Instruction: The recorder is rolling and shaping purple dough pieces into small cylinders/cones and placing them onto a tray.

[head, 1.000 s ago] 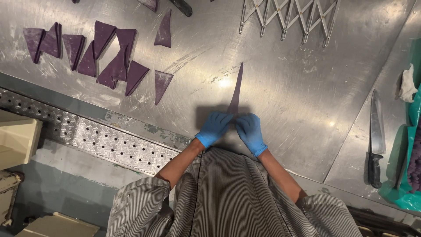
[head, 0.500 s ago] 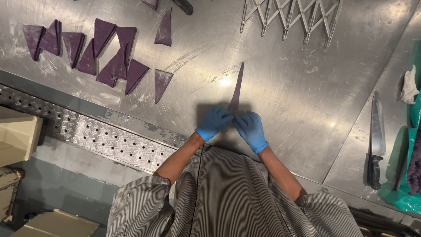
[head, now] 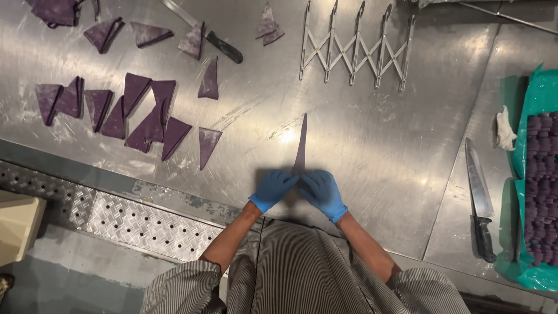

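A long, thin purple dough triangle (head: pixel 301 144) lies on the steel table (head: pixel 378 145), its point away from me. Both of my hands wear blue gloves and rest side by side on its wide near end. My left hand (head: pixel 273 189) presses the left corner, my right hand (head: pixel 321 192) the right corner, fingers curled over the dough. The wide end is hidden under my fingers.
Several purple dough triangles (head: pixel 125 110) lie at the left, more at the back left beside a black-handled knife (head: pixel 218 43). An expanding metal multi-wheel cutter (head: pixel 354 43) lies at the back. A second knife (head: pixel 479 197) and a teal tray (head: pixel 537 174) of purple pieces sit right.
My hands have stayed on the near end of the dough triangle, shifting only slightly. The camera view has moved a little; the dough strip lies as before.
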